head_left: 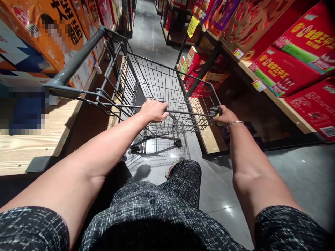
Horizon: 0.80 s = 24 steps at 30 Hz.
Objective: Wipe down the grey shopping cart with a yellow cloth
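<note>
A grey wire shopping cart (157, 75) stands turned sideways before me, its handle (78, 57) off to the left and its narrower end to the right. My left hand (154, 111) is closed around the middle of the near top rail. At the right front corner, my right hand (223, 115) wraps the rail over a dark grey and yellow piece, mostly hidden by the fingers. A thin bracelet (236, 122) circles the right wrist. Through the wire mesh I see no goods in the basket, only floor and wheels (178, 143) below.
Close on the left, a wooden shelf (31, 148) holds orange boxes (52, 38). Red boxes (280, 71) fill a shelf on the right, with more red packages (204, 83) on a low ledge beside the cart. A grey tiled aisle (149, 24) runs ahead between them.
</note>
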Motion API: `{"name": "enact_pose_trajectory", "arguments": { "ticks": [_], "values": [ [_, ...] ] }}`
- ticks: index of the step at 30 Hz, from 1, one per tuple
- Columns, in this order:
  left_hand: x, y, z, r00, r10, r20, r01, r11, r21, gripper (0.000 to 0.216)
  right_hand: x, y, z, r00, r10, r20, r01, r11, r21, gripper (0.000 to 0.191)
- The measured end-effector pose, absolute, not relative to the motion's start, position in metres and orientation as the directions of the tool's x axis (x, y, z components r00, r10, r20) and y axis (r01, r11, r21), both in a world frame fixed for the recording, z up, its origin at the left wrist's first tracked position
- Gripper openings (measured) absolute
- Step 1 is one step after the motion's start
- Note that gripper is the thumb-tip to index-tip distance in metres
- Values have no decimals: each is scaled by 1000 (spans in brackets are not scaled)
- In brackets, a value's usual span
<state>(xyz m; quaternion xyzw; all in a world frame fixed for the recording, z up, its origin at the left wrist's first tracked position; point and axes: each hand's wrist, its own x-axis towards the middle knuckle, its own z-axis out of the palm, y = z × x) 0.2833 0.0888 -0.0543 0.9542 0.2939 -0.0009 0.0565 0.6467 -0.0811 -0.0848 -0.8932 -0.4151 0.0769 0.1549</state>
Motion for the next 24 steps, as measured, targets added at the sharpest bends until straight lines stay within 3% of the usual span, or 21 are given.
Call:
{"name": "enact_pose_trajectory", "arguments": {
  "ticks": [8, 14, 24],
  "values": [
    [262, 120, -57, 811, 581, -59, 583, -798, 154, 43, 605, -100, -91, 624, 780, 53, 721, -548, -424, 44],
    [255, 121, -59, 838, 544, -28, 536, -815, 221, 39, 594, -123, -99, 662, 747, 68, 710, -594, -378, 48],
    [253, 121, -57, 910, 415, -28, 412, -890, 197, 40, 569, -152, -104, 682, 716, 146, 712, -607, -353, 46]
  ]
}}
